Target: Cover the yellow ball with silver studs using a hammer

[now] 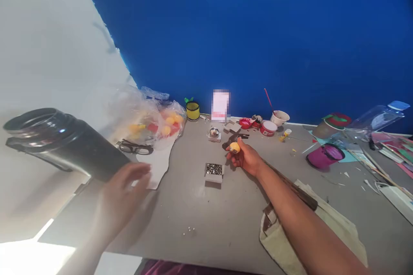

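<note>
The right hand has its fingers closed around a yellow ball, whose underside looks silvery, above the middle of the tabletop. The left hand is blurred, its fingers loosely curved over the lower end of a dark bottle near the left edge; I cannot tell whether it grips the bottle or only passes in front of it.

Just beside the right hand, toward the near edge, an open box holds small silvery beads. Toward the far edge, a silvery ball sits on a small white box. A hammer lies with its head behind the right hand and its wooden handle running beneath the forearm, near a beige cloth at the near edge. A few tiny white beads lie loose near that edge.

Beyond the left hand, glasses lie by a sheet of white paper, with a clear plastic bag of yellow and red balls toward the far left corner. Along the far edge stand a yellow cup and a white cup with a red stick. Toward the right edge are a tilted purple cup and a clear bottle with a blue cap.
</note>
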Motion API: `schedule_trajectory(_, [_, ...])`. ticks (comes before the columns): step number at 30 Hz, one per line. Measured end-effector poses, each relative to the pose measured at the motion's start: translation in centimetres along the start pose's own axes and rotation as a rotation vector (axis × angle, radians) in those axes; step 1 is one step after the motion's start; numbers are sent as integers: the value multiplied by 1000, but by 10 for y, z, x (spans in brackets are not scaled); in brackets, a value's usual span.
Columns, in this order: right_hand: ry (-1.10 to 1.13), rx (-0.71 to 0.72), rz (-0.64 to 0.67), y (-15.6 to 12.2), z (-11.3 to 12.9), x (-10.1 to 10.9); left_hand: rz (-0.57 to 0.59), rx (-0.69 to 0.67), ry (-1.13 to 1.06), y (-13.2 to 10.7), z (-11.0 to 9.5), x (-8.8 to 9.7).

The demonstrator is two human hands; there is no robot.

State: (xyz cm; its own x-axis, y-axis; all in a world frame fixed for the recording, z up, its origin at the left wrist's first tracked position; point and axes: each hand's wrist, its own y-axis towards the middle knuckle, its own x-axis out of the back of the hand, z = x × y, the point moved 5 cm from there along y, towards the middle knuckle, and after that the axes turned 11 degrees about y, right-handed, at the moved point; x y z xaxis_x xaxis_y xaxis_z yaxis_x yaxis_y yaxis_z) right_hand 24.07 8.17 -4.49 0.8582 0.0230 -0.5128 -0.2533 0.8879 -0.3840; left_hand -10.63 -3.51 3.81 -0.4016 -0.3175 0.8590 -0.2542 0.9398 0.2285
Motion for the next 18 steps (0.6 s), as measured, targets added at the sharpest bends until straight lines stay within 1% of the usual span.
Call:
schedule_trajectory(1, [0, -9, -2, 0, 0, 0, 52, -66, -75, 7, -23, -10])
schedule_trajectory(3, [-2, -24, -5, -1, 0, 1, 178, -264, -179, 20, -73, -33])
schedule_trajectory(5, [1, -33, -15, -1, 0, 2, 319, -476, -264, 26, -117, -59])
schedule_trajectory(6, [11, -35, -20, 0, -1, 2, 359, -557, -314, 28, -134, -71])
schedule_trajectory(8, [51, -51, -30, 0, -5, -1, 378, -664, -384, 29, -158, -93])
schedule_trajectory(11, [186, -45, -28, -1, -16, -11, 326, -775, -449, 25, -178, -119])
schedule_trajectory(13, [319, 32, -32, -2, -21, -18, 322, -801, -471, 22, -186, -132])
schedule_trajectory(14, [373, 59, -39, -3, -23, -21, 320, -795, -479, 22, -187, -136])
schedule_trajectory(15, [401, 53, -39, -3, -27, -24, 327, -788, -480, 22, -188, -139])
schedule_trajectory(18, [380, -25, 26, -4, -34, -31, 350, -735, -471, 25, -185, -141])
